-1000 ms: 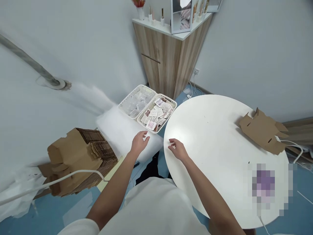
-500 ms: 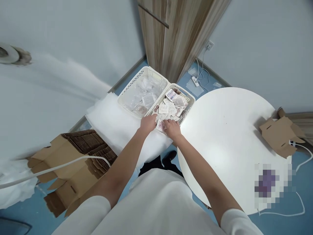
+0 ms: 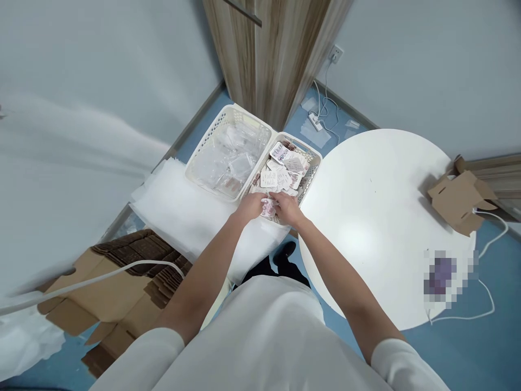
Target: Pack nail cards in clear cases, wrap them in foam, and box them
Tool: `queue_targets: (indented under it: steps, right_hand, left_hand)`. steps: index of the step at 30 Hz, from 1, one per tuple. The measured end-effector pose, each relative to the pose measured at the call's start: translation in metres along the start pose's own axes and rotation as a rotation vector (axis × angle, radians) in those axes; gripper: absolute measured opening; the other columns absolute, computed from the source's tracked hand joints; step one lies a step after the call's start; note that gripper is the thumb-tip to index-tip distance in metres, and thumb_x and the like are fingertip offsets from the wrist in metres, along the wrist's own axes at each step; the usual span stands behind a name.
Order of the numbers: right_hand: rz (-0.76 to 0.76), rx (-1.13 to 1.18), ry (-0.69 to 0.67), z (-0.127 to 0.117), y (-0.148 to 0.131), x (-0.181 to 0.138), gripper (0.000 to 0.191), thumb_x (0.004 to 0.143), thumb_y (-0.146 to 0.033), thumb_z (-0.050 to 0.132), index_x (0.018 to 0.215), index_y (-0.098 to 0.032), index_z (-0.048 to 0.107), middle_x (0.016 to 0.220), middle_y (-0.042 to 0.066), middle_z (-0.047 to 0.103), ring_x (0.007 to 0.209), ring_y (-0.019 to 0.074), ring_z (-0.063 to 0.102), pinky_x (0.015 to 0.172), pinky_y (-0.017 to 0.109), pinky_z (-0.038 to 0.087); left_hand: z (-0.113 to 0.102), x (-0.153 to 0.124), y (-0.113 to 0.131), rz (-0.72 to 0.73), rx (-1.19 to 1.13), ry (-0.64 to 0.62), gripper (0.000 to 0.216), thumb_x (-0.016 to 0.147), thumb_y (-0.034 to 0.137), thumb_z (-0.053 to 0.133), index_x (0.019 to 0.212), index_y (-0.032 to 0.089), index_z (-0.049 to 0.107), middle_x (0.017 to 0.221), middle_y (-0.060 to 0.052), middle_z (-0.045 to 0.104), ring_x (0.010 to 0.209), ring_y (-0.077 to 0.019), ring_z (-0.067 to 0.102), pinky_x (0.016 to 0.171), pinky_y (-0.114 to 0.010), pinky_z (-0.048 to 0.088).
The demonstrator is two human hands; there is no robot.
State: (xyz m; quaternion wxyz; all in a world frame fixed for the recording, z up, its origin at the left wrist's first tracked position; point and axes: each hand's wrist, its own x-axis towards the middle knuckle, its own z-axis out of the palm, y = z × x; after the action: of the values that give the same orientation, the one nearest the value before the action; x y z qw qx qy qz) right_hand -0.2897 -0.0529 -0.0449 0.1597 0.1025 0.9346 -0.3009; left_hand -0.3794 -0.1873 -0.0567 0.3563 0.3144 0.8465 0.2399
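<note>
A small printed card with a pinkish pattern [image 3: 268, 207] is held between my two hands at the near end of the right basket [image 3: 316, 166]. My left hand [image 3: 250, 207] grips its left side with curled fingers. At its right side, my right hand [image 3: 286, 208] pinches it, fingers bent inward. Beyond my hands, a loose heap of cards, white with printed text [image 3: 269, 177], fills that basket. One lilac-patterned card [image 3: 279, 152] lies near the far end. The left basket [image 3: 208, 134] adjoins it and contains clear plastic packaging [image 3: 240, 164].
White foam sheets [image 3: 163, 195] lie under and beside the baskets. To the right stands a round white table [image 3: 366, 190] bearing an open cardboard box [image 3: 458, 201] and a blurred purple item. Flattened cartons [image 3: 106, 282] are at lower left, crossed by a white tube [image 3: 122, 267].
My hands have come closer together around the pinkish card, and both now grip it. The head view has shifted slightly, moving the table and cabinet in the picture.
</note>
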Motion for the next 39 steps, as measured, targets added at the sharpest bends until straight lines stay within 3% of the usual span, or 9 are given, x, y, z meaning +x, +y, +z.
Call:
queue_targets:
  steps: [3, 6, 10, 13, 20, 25, 30, 36, 39]
  right_hand:
    - [0.025, 0.268, 0.230, -0.005, 0.004, -0.005, 0.046, 0.075, -0.011, 0.042, 0.121, -0.020, 0.044, 0.109, 0.008, 0.053, 0.099, 0.0197, 0.049, 0.083, 0.036, 0.037]
    - [0.145, 0.551, 0.422, -0.004, 0.006, -0.018, 0.039, 0.076, -0.019, 0.045, 0.115, -0.020, 0.048, 0.106, 0.007, 0.054, 0.085, 0.0164, 0.053, 0.079, 0.034, 0.042]
    - [0.272, 0.905, 0.456, 0.001, 0.004, -0.048, 0.039, 0.074, -0.029, 0.053, 0.112, -0.022, 0.047, 0.101, 0.005, 0.056, 0.069, 0.0117, 0.055, 0.068, 0.031, 0.047]
    - [0.302, 1.082, 0.478, 0.004, 0.000, -0.072, 0.038, 0.074, -0.031, 0.055, 0.110, -0.022, 0.047, 0.096, 0.003, 0.056, 0.069, 0.0115, 0.058, 0.071, 0.032, 0.047]
    - [0.373, 1.201, 0.650, 0.009, 0.005, -0.129, 0.038, 0.073, -0.032, 0.056, 0.108, -0.022, 0.046, 0.086, 0.001, 0.055, 0.072, 0.0128, 0.059, 0.075, 0.034, 0.047]
    - [0.307, 1.264, 0.618, 0.008, 0.024, -0.180, 0.052, 0.068, -0.027, 0.062, 0.116, -0.028, 0.042, 0.097, 0.001, 0.050, 0.070, 0.0097, 0.057, 0.071, 0.030, 0.047]
    - [0.223, 1.271, 0.554, 0.004, 0.048, -0.238, 0.070, 0.063, -0.026, 0.067, 0.125, -0.033, 0.034, 0.097, 0.001, 0.047, 0.067, 0.0091, 0.056, 0.064, 0.028, 0.047]
    - [0.283, 1.182, 0.732, 0.008, 0.089, -0.310, 0.068, 0.065, -0.027, 0.065, 0.126, -0.029, 0.035, 0.084, -0.001, 0.050, 0.062, 0.0095, 0.055, 0.062, 0.028, 0.047]
    - [0.320, 1.190, 0.763, 0.016, 0.117, -0.345, 0.068, 0.063, -0.026, 0.066, 0.125, -0.029, 0.037, 0.081, -0.003, 0.048, 0.059, 0.0086, 0.053, 0.062, 0.027, 0.046]
  left_hand:
    - [-0.004, 0.001, -0.004, -0.016, -0.362, 0.040, 0.029, 0.077, 0.019, 0.050, 0.105, 0.015, 0.059, 0.091, -0.007, 0.066, 0.080, -0.0188, 0.061, 0.073, -0.030, 0.046]
    - [-0.007, 0.000, 0.000, -0.087, -0.717, 0.062, 0.033, 0.076, 0.022, 0.053, 0.107, 0.013, 0.056, 0.081, -0.005, 0.066, 0.067, -0.0142, 0.060, 0.063, -0.027, 0.047]
    - [-0.008, -0.009, 0.018, -0.125, -0.940, 0.050, 0.036, 0.071, 0.027, 0.061, 0.103, 0.013, 0.056, 0.075, -0.003, 0.065, 0.062, -0.0112, 0.059, 0.062, -0.025, 0.046]
    - [-0.001, -0.017, 0.035, -0.125, -1.011, 0.027, 0.032, 0.070, 0.028, 0.062, 0.098, 0.014, 0.056, 0.073, -0.002, 0.065, 0.062, -0.0115, 0.060, 0.063, -0.025, 0.046]
    - [0.042, -0.045, 0.078, -0.117, -1.071, -0.046, 0.023, 0.069, 0.029, 0.060, 0.087, 0.015, 0.056, 0.072, -0.003, 0.066, 0.068, -0.0141, 0.061, 0.070, -0.029, 0.045]
    - [0.072, -0.077, 0.115, -0.118, -1.070, -0.084, 0.018, 0.070, 0.027, 0.058, 0.083, 0.016, 0.056, 0.078, -0.005, 0.067, 0.079, -0.0167, 0.062, 0.074, -0.030, 0.043]
    - [0.107, -0.105, 0.151, -0.028, -0.992, -0.174, 0.023, 0.070, 0.032, 0.058, 0.086, 0.016, 0.055, 0.085, -0.007, 0.067, 0.086, -0.0195, 0.062, 0.078, -0.032, 0.042]
    - [0.171, -0.122, 0.204, 0.071, -0.817, -0.223, 0.022, 0.074, 0.033, 0.055, 0.089, 0.017, 0.055, 0.083, -0.006, 0.068, 0.087, -0.0205, 0.062, 0.082, -0.036, 0.042]
    - [0.196, -0.130, 0.226, 0.164, -0.724, -0.251, 0.032, 0.072, 0.034, 0.059, 0.099, 0.017, 0.055, 0.096, -0.008, 0.066, 0.091, -0.0201, 0.061, 0.083, -0.037, 0.043]
